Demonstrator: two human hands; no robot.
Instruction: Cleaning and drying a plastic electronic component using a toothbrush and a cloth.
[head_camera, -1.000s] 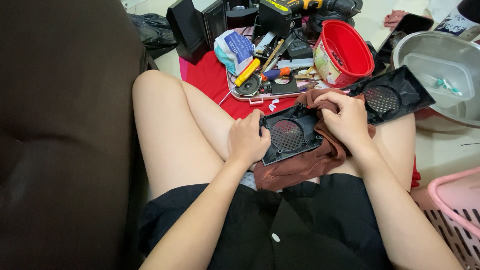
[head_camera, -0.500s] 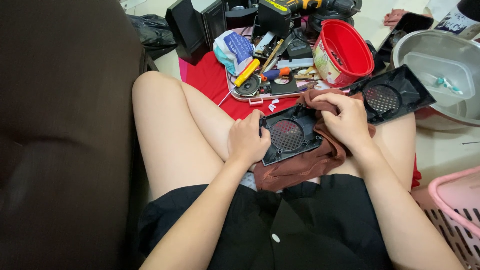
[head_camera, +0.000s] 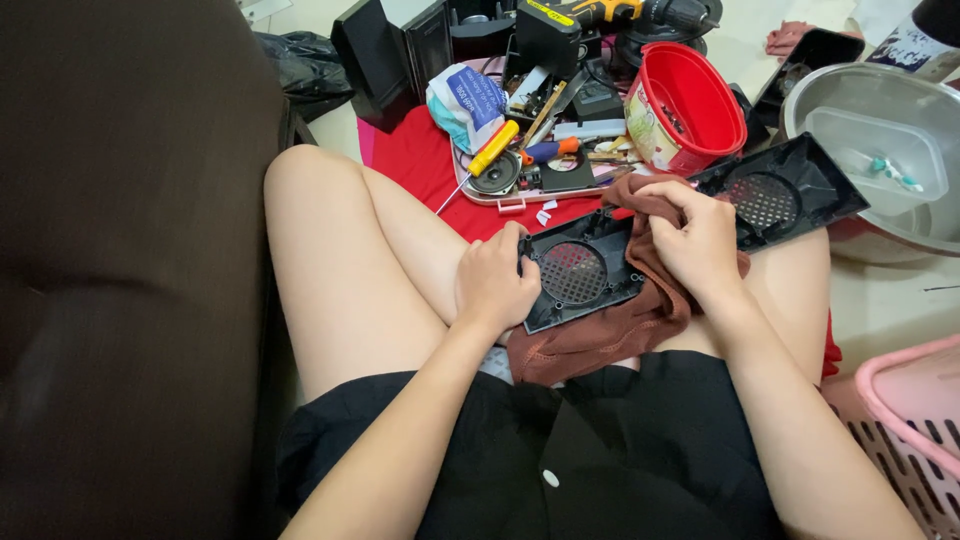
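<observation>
Little has shifted in the past second: both hands stay on the long black plastic speaker panel with two round mesh grilles (head_camera: 600, 268), which still lies across the seated person's bare thighs. The left hand (head_camera: 495, 285) clamps the panel's near end, fingers curled together over its edge. The right hand (head_camera: 695, 240) pinches a bunched reddish-brown cloth (head_camera: 610, 330) against the panel's middle, fingers pressed close. Beyond the knees, on a red mat (head_camera: 420, 160), sit a red plastic bucket (head_camera: 690, 100), a yellow-handled screwdriver (head_camera: 490, 152) and a steel basin (head_camera: 880, 160).
</observation>
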